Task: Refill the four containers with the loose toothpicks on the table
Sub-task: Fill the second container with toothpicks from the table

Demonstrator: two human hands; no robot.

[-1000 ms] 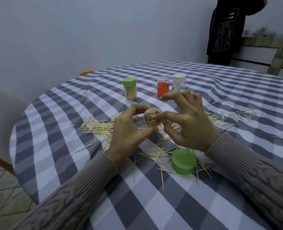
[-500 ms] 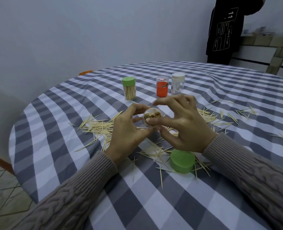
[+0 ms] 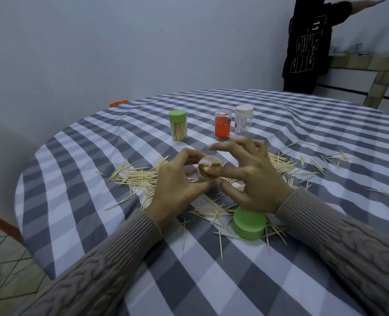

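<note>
I see the open container (image 3: 209, 168) held above the table's middle, tilted toward me so its toothpicks stay in. My left hand (image 3: 177, 185) grips it; my right hand (image 3: 252, 179), fingers spread, presses the tips level with one finger.

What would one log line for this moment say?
left hand: holds open container | right hand: fingertip on its toothpicks | green lid: off, on table | loose toothpicks: remain
</note>
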